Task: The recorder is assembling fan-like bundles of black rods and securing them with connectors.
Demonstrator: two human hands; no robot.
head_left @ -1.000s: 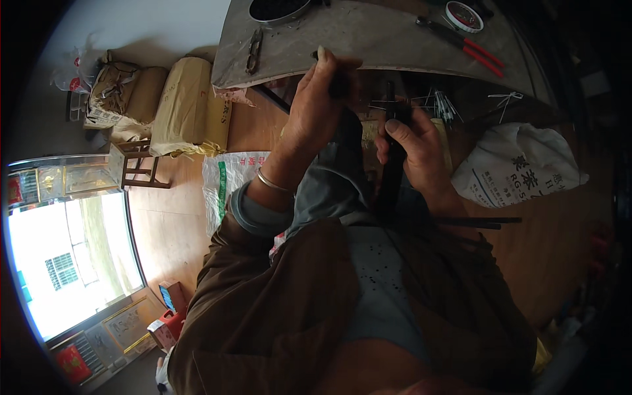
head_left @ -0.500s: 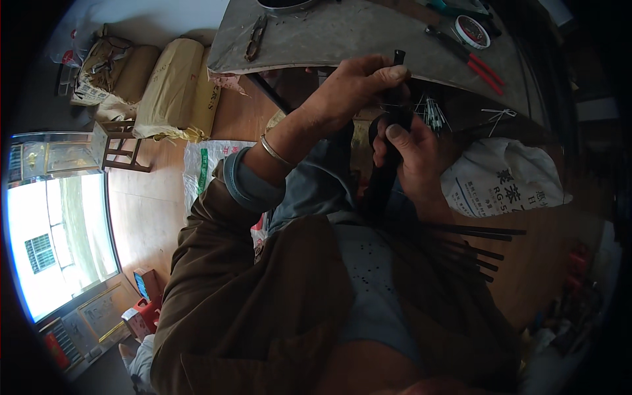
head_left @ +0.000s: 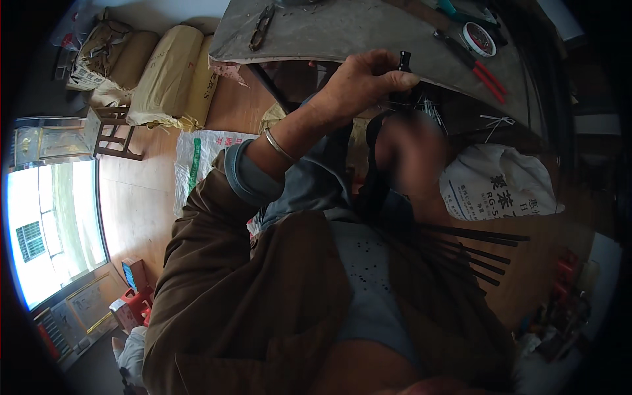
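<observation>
My left hand, a metal bangle at its wrist, is closed around a slim black piece with a flared, shiny tip. That tip sticks up past the thumb at the table's front edge; I cannot make out its kind. Just below and to the right, my right hand is smeared by motion, so its fingers cannot be read. Dark material runs down beside it toward my lap. Several thin black rods fan out to the right from my lap.
On the grey table lie rusty pliers, red-handled pliers and a round white-rimmed dish. Thin metal rods and a white sack are at the right. Brown sacks and a wooden stool stand left.
My right hand has moved slightly right and down, away from the left, and is now blurred. My left hand keeps its grip, its wrist shifted slightly; the view has shifted a little.
</observation>
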